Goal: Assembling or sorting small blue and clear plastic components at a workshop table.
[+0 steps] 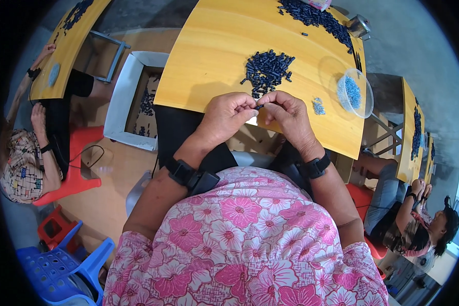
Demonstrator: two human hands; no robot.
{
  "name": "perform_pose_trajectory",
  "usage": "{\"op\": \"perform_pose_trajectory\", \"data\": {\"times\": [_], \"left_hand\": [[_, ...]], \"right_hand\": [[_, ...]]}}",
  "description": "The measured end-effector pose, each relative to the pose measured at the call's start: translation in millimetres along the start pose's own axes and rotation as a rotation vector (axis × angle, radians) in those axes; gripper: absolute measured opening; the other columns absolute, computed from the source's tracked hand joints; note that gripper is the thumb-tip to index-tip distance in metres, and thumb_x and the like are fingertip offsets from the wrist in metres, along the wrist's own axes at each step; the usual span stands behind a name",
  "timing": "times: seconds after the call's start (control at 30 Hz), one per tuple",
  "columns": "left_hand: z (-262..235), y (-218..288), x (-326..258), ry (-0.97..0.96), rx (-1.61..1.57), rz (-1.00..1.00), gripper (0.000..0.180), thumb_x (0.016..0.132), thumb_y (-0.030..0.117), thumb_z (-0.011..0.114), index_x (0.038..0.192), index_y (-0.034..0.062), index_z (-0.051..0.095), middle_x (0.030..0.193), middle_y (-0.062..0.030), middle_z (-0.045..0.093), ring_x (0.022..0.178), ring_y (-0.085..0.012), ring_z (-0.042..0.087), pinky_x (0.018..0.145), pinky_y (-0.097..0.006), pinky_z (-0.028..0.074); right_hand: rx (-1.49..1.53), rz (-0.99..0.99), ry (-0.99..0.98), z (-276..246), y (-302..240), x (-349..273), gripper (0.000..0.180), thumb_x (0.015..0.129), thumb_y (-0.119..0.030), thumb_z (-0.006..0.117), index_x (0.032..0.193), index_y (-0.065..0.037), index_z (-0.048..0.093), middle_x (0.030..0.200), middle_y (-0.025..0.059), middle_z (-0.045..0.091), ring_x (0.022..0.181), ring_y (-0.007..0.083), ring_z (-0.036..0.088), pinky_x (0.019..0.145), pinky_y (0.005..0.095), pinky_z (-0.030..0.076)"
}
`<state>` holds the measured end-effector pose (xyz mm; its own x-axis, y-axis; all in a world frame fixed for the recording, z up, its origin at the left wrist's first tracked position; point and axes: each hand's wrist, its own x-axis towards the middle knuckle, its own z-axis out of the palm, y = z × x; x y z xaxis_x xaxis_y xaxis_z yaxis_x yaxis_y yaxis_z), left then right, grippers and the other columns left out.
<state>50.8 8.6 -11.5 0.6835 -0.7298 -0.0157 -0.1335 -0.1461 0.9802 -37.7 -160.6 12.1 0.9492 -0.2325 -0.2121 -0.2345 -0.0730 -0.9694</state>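
Note:
At the table's near edge, my left hand [230, 116] and my right hand [289, 116] meet with fingers pinched. Between the fingertips is a small dark cylindrical piece [260, 106], partly covered by them. Just beyond my hands lies a loose pile of small black cylindrical pieces [268, 70] on the yellow table [209, 56]. Right of my right hand sits a little heap of clear bluish pieces [318, 106]. Farther right, a clear round plastic tub [366, 97] holds many more of the bluish pieces.
A larger heap of black pieces [316, 18] and a metal cup [358, 26] are at the far right. A white box [118, 102] with black pieces inside stands left of the table. Other people work at tables on both sides. Blue [51, 265] and red stools [79, 163] stand at left.

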Motion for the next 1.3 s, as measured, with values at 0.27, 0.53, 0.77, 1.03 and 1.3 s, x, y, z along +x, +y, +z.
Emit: {"op": "perform_pose_trajectory", "data": {"times": [0.27, 0.53, 0.77, 1.03, 1.3], "left_hand": [[-1.5, -1.6, -0.6, -0.006, 0.025, 0.000, 0.010, 0.086, 0.006, 0.068, 0.093, -0.0014, 0.066, 0.079, -0.0020, 0.065, 0.072, -0.0057, 0.058, 0.067, -0.023, 0.049], [-1.4, -2.2, -0.3, -0.013, 0.043, -0.010, 0.010, 0.087, 0.005, 0.068, 0.092, -0.0018, 0.065, 0.078, -0.0010, 0.063, 0.072, -0.0053, 0.056, 0.067, -0.023, 0.049], [-2.3, 0.3, -2.2, -0.017, 0.055, -0.024, 0.009, 0.086, 0.005, 0.068, 0.091, -0.0023, 0.065, 0.078, -0.0016, 0.063, 0.073, -0.0059, 0.058, 0.068, -0.023, 0.050], [-2.1, 0.5, -2.2, -0.006, 0.046, -0.041, 0.012, 0.087, 0.006, 0.067, 0.094, -0.0039, 0.066, 0.079, -0.0036, 0.066, 0.075, -0.0068, 0.060, 0.069, -0.024, 0.050], [-0.4, -4.1, -1.6, 0.006, 0.024, -0.049, 0.013, 0.087, 0.005, 0.065, 0.096, -0.0040, 0.068, 0.080, -0.0033, 0.068, 0.075, -0.0067, 0.060, 0.069, -0.024, 0.050]], "right_hand": [[-0.030, -0.004, 0.005, 2.3, -2.3, 0.2, 0.013, 0.092, -0.001, 0.055, 0.100, 0.003, 0.064, 0.082, 0.0043, 0.065, 0.067, 0.0089, 0.061, 0.065, 0.0237, 0.051], [-0.215, -0.146, 0.044, 3.1, -1.8, 1.0, 0.011, 0.089, -0.002, 0.059, 0.098, 0.001, 0.066, 0.083, 0.0065, 0.064, 0.065, 0.0115, 0.062, 0.063, 0.0260, 0.051], [-0.592, -0.440, 0.062, 4.0, -10.3, 2.4, 0.010, 0.083, 0.000, 0.063, 0.090, -0.004, 0.067, 0.085, 0.0141, 0.062, 0.078, 0.0306, 0.063, 0.071, 0.0365, 0.051], [-0.716, -0.504, 0.018, 5.3, -20.4, 1.1, 0.014, 0.078, 0.000, 0.064, 0.088, -0.008, 0.067, 0.084, 0.0135, 0.059, 0.082, 0.0348, 0.060, 0.071, 0.0412, 0.050], [-0.752, -0.505, 0.012, 10.7, -21.5, 2.1, 0.013, 0.074, 0.001, 0.064, 0.085, -0.006, 0.065, 0.082, 0.0138, 0.058, 0.079, 0.0357, 0.060, 0.069, 0.0427, 0.050]]}}
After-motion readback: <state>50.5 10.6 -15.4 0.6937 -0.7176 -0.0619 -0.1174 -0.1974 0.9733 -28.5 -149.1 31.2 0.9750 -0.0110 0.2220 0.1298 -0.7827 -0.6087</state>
